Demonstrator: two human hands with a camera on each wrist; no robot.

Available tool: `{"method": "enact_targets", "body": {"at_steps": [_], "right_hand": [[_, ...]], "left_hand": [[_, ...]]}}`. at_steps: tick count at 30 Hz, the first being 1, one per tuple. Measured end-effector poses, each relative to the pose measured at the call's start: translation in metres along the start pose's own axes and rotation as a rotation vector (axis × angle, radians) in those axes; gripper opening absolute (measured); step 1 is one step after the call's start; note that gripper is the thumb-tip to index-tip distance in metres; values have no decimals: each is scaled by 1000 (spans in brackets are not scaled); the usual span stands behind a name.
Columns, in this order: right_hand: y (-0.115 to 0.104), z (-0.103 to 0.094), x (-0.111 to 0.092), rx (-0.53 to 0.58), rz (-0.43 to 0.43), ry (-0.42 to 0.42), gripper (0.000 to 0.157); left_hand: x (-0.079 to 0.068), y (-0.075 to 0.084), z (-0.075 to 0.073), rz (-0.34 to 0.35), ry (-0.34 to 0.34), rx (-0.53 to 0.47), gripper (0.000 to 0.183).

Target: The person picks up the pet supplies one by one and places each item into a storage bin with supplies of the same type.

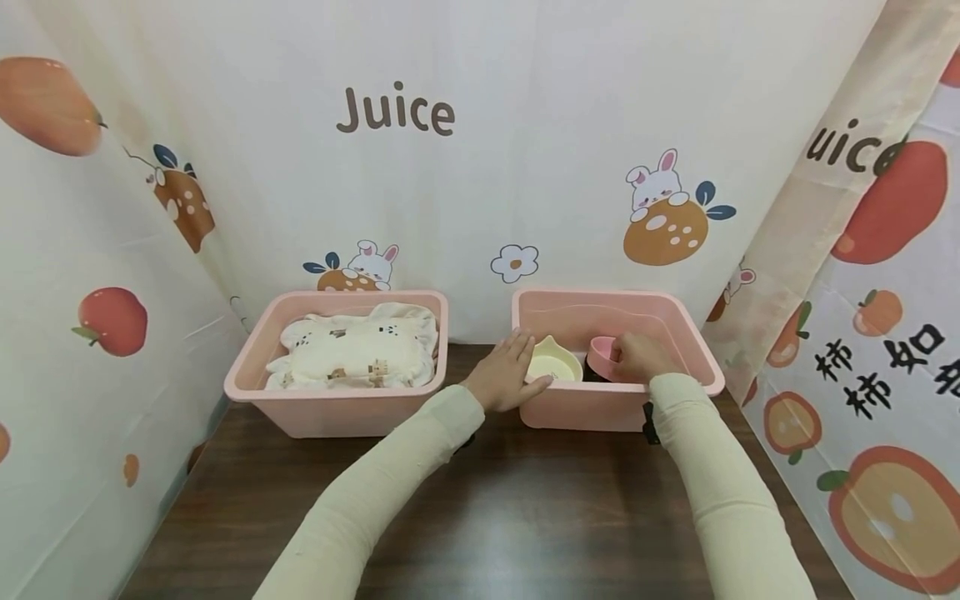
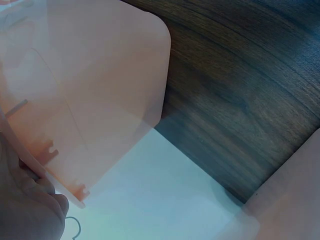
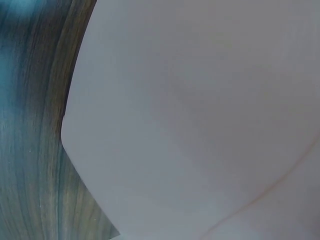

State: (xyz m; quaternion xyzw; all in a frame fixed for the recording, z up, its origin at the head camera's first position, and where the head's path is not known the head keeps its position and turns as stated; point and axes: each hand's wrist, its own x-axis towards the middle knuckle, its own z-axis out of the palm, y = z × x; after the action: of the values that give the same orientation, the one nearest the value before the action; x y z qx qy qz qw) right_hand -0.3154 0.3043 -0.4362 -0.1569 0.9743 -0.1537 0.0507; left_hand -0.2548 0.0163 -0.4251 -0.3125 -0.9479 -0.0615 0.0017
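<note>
My right hand (image 1: 641, 357) reaches over the front rim into the right pink bin (image 1: 600, 408). Its curled fingers grip the edge of a pink round bowl (image 1: 602, 358), which has a dark patch beneath its left side. Left of that bowl, a pale yellow bowl (image 1: 553, 363) with a pointed ear on its rim sits in the same bin. My left hand (image 1: 504, 375) rests on the bin's left rim, fingers extended and thumb out toward the front. The left wrist view has its knuckles (image 2: 35, 200) at the rim; the right wrist view shows only the bin's wall (image 3: 190, 120) and table.
A second pink bin (image 1: 337, 408) stands to the left, with a cream pillow (image 1: 345, 350) printed with small bears and ruffled at its edge. Both bins stand on a dark wooden table (image 1: 517, 517), against a fruit-and-rabbit-print curtain (image 1: 480, 183). Curtains also hang at both sides.
</note>
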Motion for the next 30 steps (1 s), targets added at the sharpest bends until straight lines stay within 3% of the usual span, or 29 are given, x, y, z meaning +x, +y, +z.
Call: {"method": "enact_targets", "body": {"at_steps": [12,22,30], "right_hand": [[-2,2,-5,52,-30,12,4],[-8,6,-6,138,65,21,1],[-10,4,-9,203,-19,110,10]], "left_hand": [[-2,2,-2,-12,-30,2,82],[-1,0,2,-5,-10,-6,82],[-2,0,-2,-1,-6,-10,82]]}}
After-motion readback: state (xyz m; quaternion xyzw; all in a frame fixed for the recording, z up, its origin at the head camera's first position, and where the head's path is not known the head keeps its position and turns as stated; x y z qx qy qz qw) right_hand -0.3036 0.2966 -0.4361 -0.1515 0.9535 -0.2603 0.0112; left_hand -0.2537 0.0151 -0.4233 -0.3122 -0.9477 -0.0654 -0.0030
